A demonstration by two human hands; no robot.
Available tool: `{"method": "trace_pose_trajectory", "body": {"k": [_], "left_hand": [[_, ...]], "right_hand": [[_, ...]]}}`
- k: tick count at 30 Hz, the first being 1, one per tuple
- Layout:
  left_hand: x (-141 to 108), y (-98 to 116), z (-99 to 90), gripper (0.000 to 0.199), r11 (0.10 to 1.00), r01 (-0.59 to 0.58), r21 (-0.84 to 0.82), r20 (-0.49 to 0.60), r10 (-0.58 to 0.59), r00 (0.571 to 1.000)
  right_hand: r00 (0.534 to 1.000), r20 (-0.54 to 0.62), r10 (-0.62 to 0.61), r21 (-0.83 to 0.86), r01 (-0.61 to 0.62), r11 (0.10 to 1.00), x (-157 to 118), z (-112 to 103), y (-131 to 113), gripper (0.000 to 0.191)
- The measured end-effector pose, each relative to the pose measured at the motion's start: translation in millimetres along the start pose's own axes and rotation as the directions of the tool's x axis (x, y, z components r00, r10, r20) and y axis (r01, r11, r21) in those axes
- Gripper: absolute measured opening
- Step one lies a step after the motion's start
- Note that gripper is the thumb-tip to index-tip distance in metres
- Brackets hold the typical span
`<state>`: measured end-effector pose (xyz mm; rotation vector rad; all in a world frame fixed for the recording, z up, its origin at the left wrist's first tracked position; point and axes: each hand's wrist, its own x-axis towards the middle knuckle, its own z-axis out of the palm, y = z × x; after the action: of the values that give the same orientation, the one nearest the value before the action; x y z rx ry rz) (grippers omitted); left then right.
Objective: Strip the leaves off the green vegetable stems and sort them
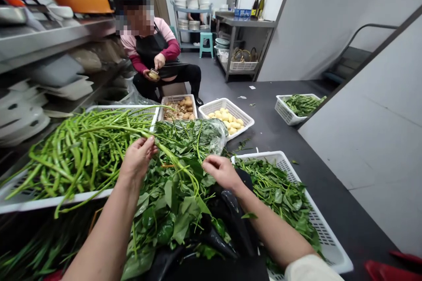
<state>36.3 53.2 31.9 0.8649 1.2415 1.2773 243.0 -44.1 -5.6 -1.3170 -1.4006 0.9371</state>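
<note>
My left hand [138, 160] pinches a bundle of long green water spinach stalks [173, 158]. Their bare ends reach left over a white basket [99, 194] heaped with trimmed green stems [75, 149]; the leafy ends hang toward my lap. A few centimetres to the right, my right hand [224, 173] has its thumb and fingers curled together, and whether anything is between them I cannot make out. Below both hands lies a pile of leafy greens [180, 210], partly in a clear plastic bag [217, 134]. By my right forearm, another white basket [325, 232] holds leafy tops [280, 193].
A seated person [153, 52] ahead works on a potato [153, 74]. Before them stand a basket of peelings and unpeeled potatoes [184, 107] and one of peeled potatoes [231, 120]. Shelving [66, 37] lines the left; a wall [372, 149] bounds the right. Greens fill another basket [286, 112].
</note>
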Motion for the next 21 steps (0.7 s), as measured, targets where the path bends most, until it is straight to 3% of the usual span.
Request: {"method": "trace_pose_trajectory", "body": {"k": [3, 7, 9, 11, 13, 15, 16, 17, 18, 19, 21], "left_hand": [[-1, -2, 5.9, 0.019, 1.0, -0.018, 0.013, -0.021, 0.018, 1.0], [-5, -2, 7.4, 0.023, 0.997, -0.065, 0.037, -0.036, 0.066, 0.997], [-8, -1, 4.8, 0.026, 0.991, -0.109, 0.078, -0.052, 0.113, 0.992], [-10, -2, 2.9, 0.028, 0.978, -0.149, 0.146, -0.076, 0.161, 0.984], [-11, -6, 3.0, 0.027, 0.966, -0.145, 0.215, -0.084, 0.166, 0.983], [-9, -13, 4.3, 0.026, 0.963, -0.089, 0.253, -0.091, 0.115, 0.989], [-7, -18, 4.8, 0.026, 0.965, -0.051, 0.259, -0.103, 0.08, 0.991], [-5, -22, 4.8, 0.026, 0.966, -0.016, 0.259, -0.12, 0.049, 0.992], [-4, -25, 4.4, 0.027, 0.967, 0.009, 0.255, -0.141, 0.028, 0.99], [-2, -28, 3.7, 0.027, 0.968, 0.02, 0.251, -0.159, 0.021, 0.987], [-2, -31, 2.2, 0.027, 0.967, 0.019, 0.255, -0.174, 0.027, 0.984]], "right_hand": [[0.986, 0.164, 0.003, -0.227, 0.034, 0.973, -11, 5, -11, 0.015], [0.989, 0.147, 0.012, -0.399, 0.048, 0.916, -9, 17, -9, 0.011], [0.99, 0.108, -0.086, -0.534, 0.13, 0.835, -7, 22, -3, 0.013], [0.96, 0.129, -0.25, -0.656, 0.272, 0.704, -8, 27, 0, 0.016], [0.859, 0.23, -0.457, -0.68, 0.478, 0.556, -11, 29, -4, 0.021], [0.71, 0.277, -0.648, -0.62, 0.647, 0.444, -17, 28, -13, 0.025], [0.645, 0.254, -0.721, -0.578, 0.699, 0.421, -21, 25, -19, 0.025], [0.608, 0.205, -0.767, -0.535, 0.726, 0.432, -24, 22, -25, 0.024], [0.61, 0.147, -0.779, -0.484, 0.731, 0.481, -27, 17, -30, 0.022], [0.655, 0.1, -0.749, -0.415, 0.712, 0.567, -28, 13, -32, 0.019], [0.831, 0.066, -0.553, -0.232, 0.552, 0.801, -27, 4, -31, 0.014]]}}
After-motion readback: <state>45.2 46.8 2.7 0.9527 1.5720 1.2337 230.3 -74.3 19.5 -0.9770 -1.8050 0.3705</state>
